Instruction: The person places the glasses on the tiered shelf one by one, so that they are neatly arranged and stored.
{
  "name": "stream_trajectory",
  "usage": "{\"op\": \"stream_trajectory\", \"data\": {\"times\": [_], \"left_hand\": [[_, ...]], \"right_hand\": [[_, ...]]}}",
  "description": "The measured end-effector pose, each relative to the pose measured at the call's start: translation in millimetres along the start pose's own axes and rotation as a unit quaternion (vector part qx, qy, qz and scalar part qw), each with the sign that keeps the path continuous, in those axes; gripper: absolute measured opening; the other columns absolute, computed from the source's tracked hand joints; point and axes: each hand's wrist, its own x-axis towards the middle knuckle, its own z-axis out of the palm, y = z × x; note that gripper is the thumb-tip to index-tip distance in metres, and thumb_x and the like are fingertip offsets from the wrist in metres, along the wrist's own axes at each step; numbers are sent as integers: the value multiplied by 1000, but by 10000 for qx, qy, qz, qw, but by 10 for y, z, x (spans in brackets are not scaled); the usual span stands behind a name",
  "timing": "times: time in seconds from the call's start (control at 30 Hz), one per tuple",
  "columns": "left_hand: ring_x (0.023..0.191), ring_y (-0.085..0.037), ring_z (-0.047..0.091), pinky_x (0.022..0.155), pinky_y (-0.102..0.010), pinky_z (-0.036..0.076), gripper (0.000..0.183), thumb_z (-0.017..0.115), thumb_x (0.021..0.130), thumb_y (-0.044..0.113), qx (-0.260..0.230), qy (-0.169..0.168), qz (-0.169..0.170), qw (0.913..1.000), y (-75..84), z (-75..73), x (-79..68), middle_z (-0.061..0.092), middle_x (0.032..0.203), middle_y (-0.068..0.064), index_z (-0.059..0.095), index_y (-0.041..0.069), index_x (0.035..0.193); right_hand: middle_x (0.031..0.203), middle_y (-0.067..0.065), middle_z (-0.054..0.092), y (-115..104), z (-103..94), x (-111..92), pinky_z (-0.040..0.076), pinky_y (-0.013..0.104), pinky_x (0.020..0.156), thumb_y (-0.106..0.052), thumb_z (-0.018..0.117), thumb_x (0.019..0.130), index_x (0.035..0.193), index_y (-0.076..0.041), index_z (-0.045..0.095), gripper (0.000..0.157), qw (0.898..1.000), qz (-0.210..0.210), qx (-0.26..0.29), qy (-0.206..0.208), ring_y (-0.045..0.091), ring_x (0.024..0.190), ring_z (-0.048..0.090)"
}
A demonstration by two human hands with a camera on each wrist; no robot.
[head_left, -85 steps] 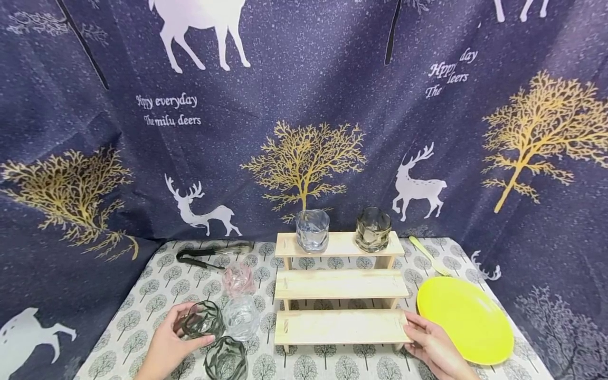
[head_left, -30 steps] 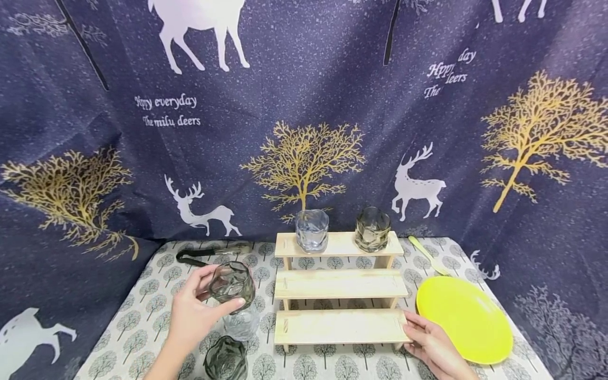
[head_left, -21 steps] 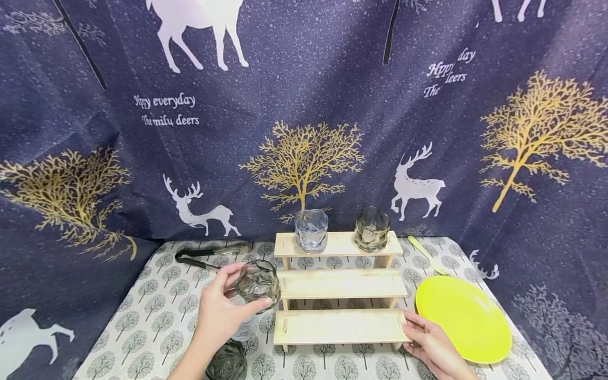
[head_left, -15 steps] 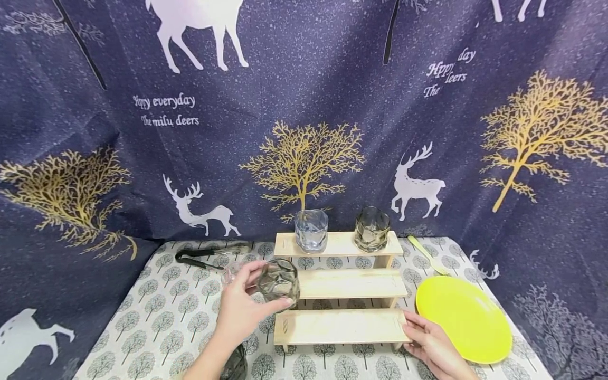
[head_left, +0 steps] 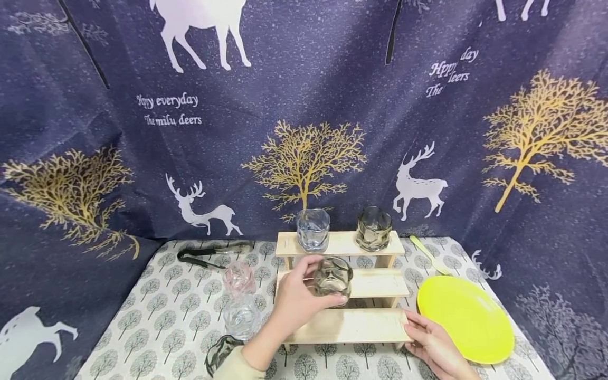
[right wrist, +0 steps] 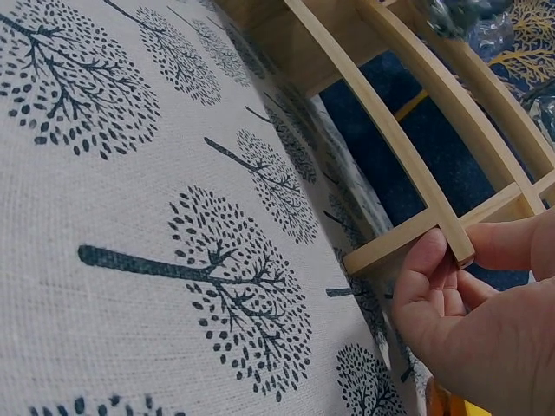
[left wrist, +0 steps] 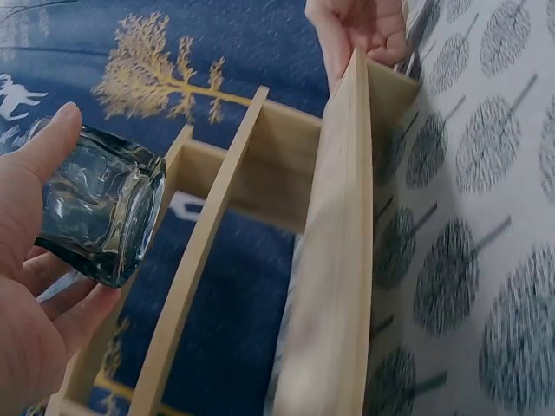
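My left hand (head_left: pixel 295 302) holds a dark grey glass tumbler (head_left: pixel 334 279) in front of the middle shelf of a three-tier wooden stand (head_left: pixel 351 326). In the left wrist view, thumb and fingers wrap the tumbler (left wrist: pixel 104 208), which appears raised clear of the boards. My right hand (head_left: pixel 434 343) grips the right end of the lowest shelf; the right wrist view shows thumb and fingers pinching that board's end (right wrist: pixel 447 230). On the top shelf stand a clear bluish tumbler (head_left: pixel 313 232) at left and another dark tumbler (head_left: pixel 373 230) at right.
Left of the stand are a pink tumbler (head_left: pixel 239 278), a clear one (head_left: pixel 241 317) and a dark one (head_left: pixel 219 354), partly behind my left arm. Black-handled tongs (head_left: pixel 201 258) lie behind them. A yellow plate (head_left: pixel 465 319) and a pale green utensil (head_left: pixel 429 256) lie at right.
My left hand has lifted the dark tumbler from the table at left and carried it right, to the front of the middle shelf. The right hand keeps its grip on the stand.
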Motion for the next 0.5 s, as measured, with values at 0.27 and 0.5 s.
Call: {"op": "stream_trajectory", "data": {"times": [0.27, 0.5], "left_hand": [[98, -10, 70, 87, -26, 58, 90, 100, 60, 48, -354, -260, -93, 9990, 54, 418, 139, 70, 120, 14, 57, 29, 137], [96, -3, 66, 87, -27, 56, 89, 98, 63, 52, 27, -245, 64, 9997, 47, 682, 254, 69, 121, 18, 56, 28, 138]], "right_hand": [[116, 4, 61, 12, -9, -11, 56, 28, 82, -12, 52, 109, 156, 19, 12, 69, 10000, -46, -13, -21, 14, 96, 62], [118, 4, 61, -4, -14, -4, 56, 28, 82, -14, 52, 109, 156, 18, 11, 70, 10000, 0, 1, -71, 14, 97, 63]]}}
